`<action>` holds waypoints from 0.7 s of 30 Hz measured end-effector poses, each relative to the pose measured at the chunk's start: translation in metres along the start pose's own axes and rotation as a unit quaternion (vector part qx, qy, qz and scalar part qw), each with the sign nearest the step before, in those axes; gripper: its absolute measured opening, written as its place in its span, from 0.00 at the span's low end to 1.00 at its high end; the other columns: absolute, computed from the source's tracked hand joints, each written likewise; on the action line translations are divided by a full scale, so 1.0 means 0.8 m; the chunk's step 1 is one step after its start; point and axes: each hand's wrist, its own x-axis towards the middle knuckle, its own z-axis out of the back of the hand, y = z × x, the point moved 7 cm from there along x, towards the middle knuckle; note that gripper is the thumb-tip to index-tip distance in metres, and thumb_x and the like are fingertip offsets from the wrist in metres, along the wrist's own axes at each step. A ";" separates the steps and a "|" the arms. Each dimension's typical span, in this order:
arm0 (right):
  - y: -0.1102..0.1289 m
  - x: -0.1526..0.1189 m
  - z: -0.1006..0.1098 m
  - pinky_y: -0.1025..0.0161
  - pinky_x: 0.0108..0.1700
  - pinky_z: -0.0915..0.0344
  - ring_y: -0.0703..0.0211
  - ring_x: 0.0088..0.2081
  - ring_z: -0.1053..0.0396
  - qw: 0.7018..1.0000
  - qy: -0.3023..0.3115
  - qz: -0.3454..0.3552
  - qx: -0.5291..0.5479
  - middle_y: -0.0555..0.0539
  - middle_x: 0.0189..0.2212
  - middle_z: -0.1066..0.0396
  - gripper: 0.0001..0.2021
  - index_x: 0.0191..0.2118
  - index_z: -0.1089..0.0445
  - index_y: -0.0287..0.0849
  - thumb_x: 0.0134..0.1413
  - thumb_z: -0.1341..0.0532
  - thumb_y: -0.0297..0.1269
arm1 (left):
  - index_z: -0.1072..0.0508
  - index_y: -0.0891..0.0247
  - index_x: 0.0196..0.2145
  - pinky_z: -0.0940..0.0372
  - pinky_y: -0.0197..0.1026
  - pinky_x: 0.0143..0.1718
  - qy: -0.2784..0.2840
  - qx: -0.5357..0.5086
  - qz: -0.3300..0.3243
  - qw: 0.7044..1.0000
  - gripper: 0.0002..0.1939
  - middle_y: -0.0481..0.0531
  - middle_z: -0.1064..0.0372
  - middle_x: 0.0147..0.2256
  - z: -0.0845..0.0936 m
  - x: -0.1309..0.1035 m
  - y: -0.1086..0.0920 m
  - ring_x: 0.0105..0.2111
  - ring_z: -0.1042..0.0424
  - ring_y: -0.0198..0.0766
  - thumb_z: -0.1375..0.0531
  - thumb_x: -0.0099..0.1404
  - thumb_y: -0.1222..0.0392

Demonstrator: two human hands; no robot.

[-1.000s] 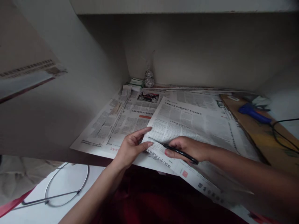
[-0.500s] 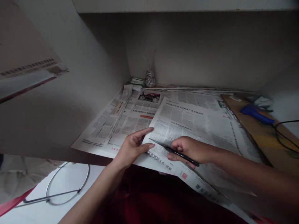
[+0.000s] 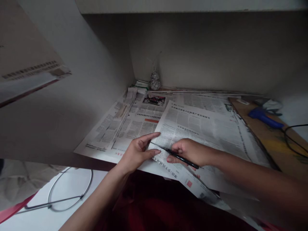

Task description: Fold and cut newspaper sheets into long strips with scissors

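A newspaper sheet (image 3: 192, 118) lies over other newspapers, its near edge hanging over my lap. My left hand (image 3: 138, 152) holds the sheet's left edge, thumb on top and index finger stretched along the paper; its other fingers are partly hidden. In my right hand (image 3: 187, 152) is a black-handled utility knife (image 3: 184, 159), gripped along its handle. Its thin blade points left and lies at the sheet's left edge, between my left thumb and index finger. Right of the blade, a cut-apart strip (image 3: 189, 183) sags below the right hand.
A blue glue gun (image 3: 264, 118) with a black cable rests on a brown board (image 3: 255, 128) at the right. A small cone-shaped ornament (image 3: 154, 80) stands by the back wall. A wire hoop (image 3: 69, 189) lies at lower left, and a shelf (image 3: 192, 6) overhangs above.
My right hand and the knife have moved slightly left, the blade reaching the sheet's left edge. The loose strip has shifted and sags differently. My left hand has barely moved.
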 end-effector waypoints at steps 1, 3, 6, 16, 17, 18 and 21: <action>-0.003 0.002 -0.001 0.65 0.16 0.47 0.65 0.15 0.39 1.000 -0.001 -0.004 0.008 0.53 0.15 0.36 0.24 0.23 0.34 0.44 0.48 0.31 0.60 | 0.25 0.58 0.57 0.31 0.50 0.51 0.001 0.002 -0.003 1.000 0.32 0.55 0.22 0.47 0.000 0.001 0.000 0.47 0.25 0.47 0.27 0.54 0.60; -0.008 0.006 -0.002 0.65 0.16 0.46 0.64 0.15 0.39 0.999 -0.006 -0.012 0.029 0.54 0.15 0.36 0.24 0.24 0.35 0.45 0.46 0.30 0.60 | 0.25 0.59 0.58 0.32 0.51 0.53 0.005 0.010 -0.014 1.000 0.33 0.56 0.22 0.49 0.001 0.005 -0.002 0.50 0.26 0.48 0.27 0.54 0.60; -0.010 0.005 -0.001 0.66 0.15 0.45 0.65 0.15 0.39 0.999 -0.008 -0.015 0.045 0.55 0.15 0.36 0.25 0.24 0.35 0.45 0.45 0.29 0.61 | 0.26 0.59 0.59 0.33 0.53 0.57 0.007 0.028 -0.017 0.999 0.34 0.59 0.25 0.55 0.011 0.014 -0.005 0.56 0.28 0.51 0.27 0.53 0.60; -0.088 -0.059 0.047 0.66 0.21 0.43 0.68 0.15 0.42 0.978 -0.152 -0.021 0.139 0.57 0.13 0.39 0.24 0.24 0.38 0.44 0.56 0.35 0.58 | 0.34 0.58 0.65 0.29 0.52 0.53 -0.140 0.059 0.010 0.988 0.47 0.62 0.27 0.57 0.085 0.043 -0.008 0.57 0.27 0.52 0.25 0.48 0.59; -0.098 -0.067 0.051 0.66 0.21 0.43 0.69 0.15 0.42 0.972 -0.176 -0.022 0.157 0.58 0.14 0.39 0.23 0.25 0.38 0.44 0.56 0.35 0.58 | 0.32 0.57 0.63 0.29 0.51 0.53 -0.164 0.060 -0.008 0.985 0.45 0.61 0.30 0.60 0.091 0.040 -0.014 0.58 0.28 0.52 0.24 0.47 0.59; -0.107 -0.074 0.055 0.67 0.20 0.44 0.69 0.15 0.42 0.964 -0.198 -0.026 0.175 0.58 0.15 0.39 0.23 0.26 0.38 0.44 0.55 0.33 0.57 | 0.30 0.56 0.61 0.29 0.49 0.53 -0.190 0.063 -0.029 0.979 0.43 0.61 0.33 0.62 0.098 0.036 -0.021 0.59 0.29 0.52 0.24 0.47 0.59; -0.116 -0.088 0.053 0.67 0.20 0.45 0.70 0.16 0.40 0.949 -0.231 -0.022 0.215 0.58 0.19 0.36 0.21 0.29 0.36 0.44 0.51 0.30 0.54 | 0.25 0.58 0.55 0.30 0.47 0.53 -0.228 0.064 -0.074 0.969 0.36 0.59 0.29 0.59 0.104 0.021 -0.043 0.57 0.29 0.50 0.24 0.47 0.59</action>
